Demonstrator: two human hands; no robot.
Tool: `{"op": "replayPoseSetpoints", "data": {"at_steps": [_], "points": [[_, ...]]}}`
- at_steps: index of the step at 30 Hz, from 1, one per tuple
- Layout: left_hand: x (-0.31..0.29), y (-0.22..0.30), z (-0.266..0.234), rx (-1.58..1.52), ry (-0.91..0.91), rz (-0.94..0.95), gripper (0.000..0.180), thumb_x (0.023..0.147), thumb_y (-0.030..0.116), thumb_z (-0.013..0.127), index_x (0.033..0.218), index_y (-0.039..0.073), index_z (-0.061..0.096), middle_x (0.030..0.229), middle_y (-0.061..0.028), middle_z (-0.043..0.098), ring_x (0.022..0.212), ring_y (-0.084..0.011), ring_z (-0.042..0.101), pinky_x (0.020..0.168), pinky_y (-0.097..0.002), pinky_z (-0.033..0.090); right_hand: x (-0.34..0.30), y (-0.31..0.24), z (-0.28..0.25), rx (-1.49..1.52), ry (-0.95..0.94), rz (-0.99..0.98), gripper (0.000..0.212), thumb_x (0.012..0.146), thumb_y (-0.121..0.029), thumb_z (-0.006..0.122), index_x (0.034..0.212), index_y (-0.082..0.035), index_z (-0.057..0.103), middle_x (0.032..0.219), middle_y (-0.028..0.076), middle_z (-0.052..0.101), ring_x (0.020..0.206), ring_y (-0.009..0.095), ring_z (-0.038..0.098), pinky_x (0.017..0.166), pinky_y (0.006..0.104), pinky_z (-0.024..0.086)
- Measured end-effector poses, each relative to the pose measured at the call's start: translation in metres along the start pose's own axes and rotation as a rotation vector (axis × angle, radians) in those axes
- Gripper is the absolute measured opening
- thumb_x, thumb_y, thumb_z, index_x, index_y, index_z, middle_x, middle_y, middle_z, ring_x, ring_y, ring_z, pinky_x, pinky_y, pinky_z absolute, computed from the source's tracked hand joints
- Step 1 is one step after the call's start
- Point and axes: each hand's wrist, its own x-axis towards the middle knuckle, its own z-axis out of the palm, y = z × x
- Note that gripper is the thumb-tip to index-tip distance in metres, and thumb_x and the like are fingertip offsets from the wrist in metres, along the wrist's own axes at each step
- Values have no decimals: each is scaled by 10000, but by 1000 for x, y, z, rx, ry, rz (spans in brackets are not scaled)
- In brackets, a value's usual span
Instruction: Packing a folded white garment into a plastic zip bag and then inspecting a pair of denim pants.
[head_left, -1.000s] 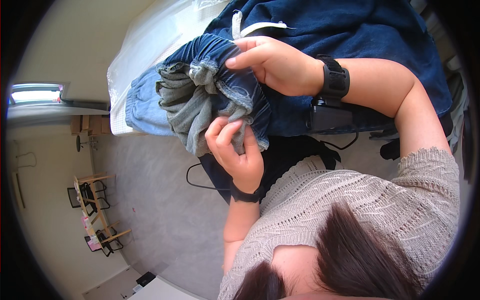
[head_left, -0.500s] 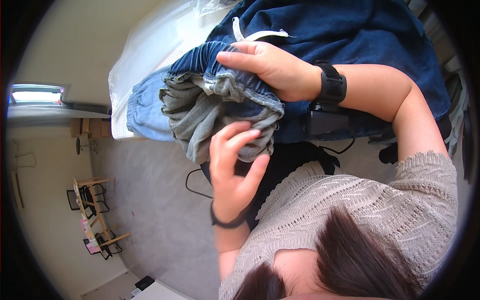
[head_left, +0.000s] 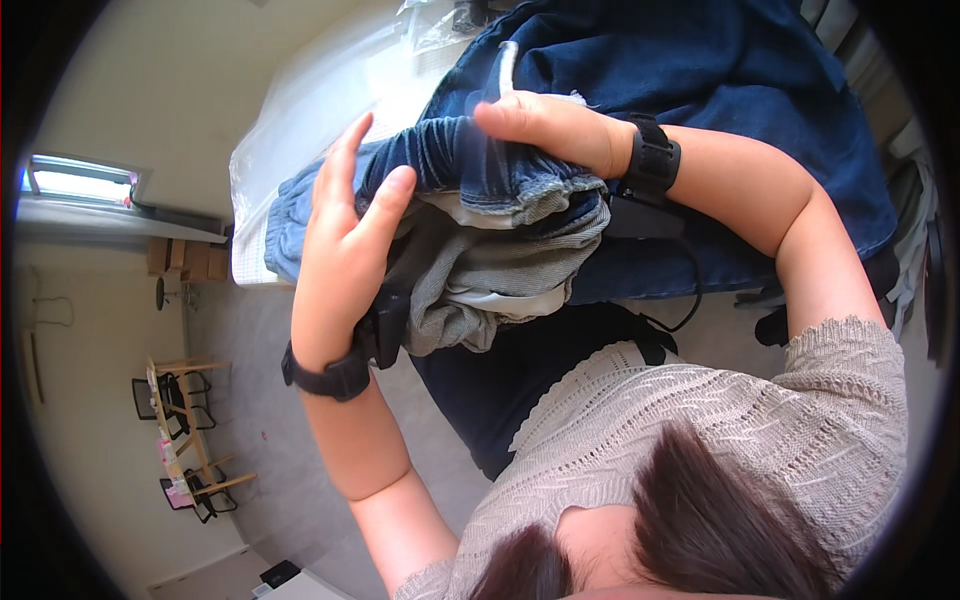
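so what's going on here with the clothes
A person is handling a bundle of denim garments held over a table. The right hand presses on top of the gathered blue waistband, while the left hand lies open against the bundle's side. A larger dark blue garment is spread on the table behind.

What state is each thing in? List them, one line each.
denim garment: bunched up between both hands.
grey cloth: crumpled, hanging under the denim garment.
left hand: open, fingers straight, against the denim garment.
right hand: laid over the denim garment, grip hidden.
dark blue fabric: spread out behind.
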Motion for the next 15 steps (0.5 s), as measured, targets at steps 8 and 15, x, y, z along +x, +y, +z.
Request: {"op": "replayPoseSetpoints", "data": {"at_steps": [8, 15], "points": [[19, 0, 3, -542, -184, -206, 218, 881, 207, 524, 907, -7, 559, 802, 32, 546, 737, -30, 467, 661, -177, 389, -1, -5, -2, 297, 6, 59, 382, 814, -295, 582, 1000, 38, 575, 923, 119, 635, 758, 153, 629, 700, 229, 514], [19, -3, 4, -634, -154, -208, 226, 892, 203, 503, 953, -4, 569, 838, 25, 562, 744, -32, 481, 677, -169, 394, 4, -3, -8, 411, 10, 163, 361, 793, -249, 543, 998, 48, 570, 931, 134, 627, 759, 171, 619, 723, 253, 507]]}}
